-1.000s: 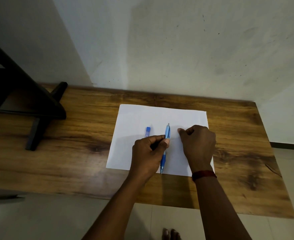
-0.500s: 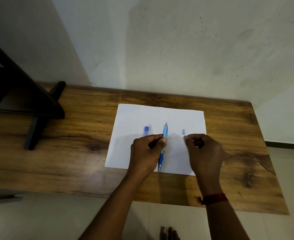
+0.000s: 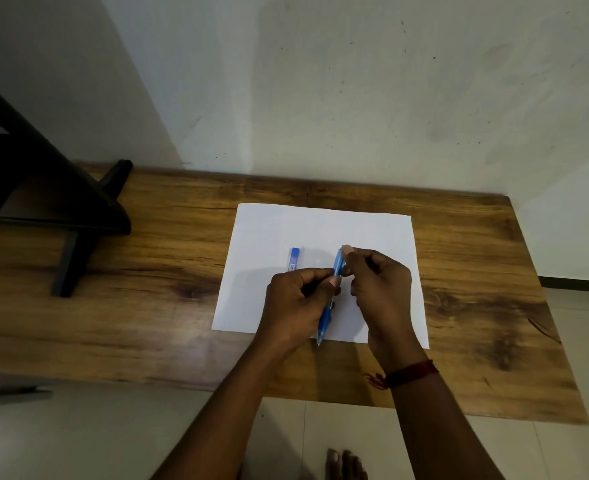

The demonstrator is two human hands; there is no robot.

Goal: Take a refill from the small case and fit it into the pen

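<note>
Now the right hand [image 3: 378, 282] has returned, pinching the pen [image 3: 331, 292] top (left hand [image 3: 298, 303] grips barrel).

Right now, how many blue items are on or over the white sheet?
2. A blue pen is held over the sheet by the left hand, the right hand pinching its far end. A small blue case lies left of it. Hands may hide small parts.

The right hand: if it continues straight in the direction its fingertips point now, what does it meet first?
The right hand points left and away, fingertips already at the top end of the blue mechanical pencil. It meets that first; beyond, probably the small blue lead case.
</note>
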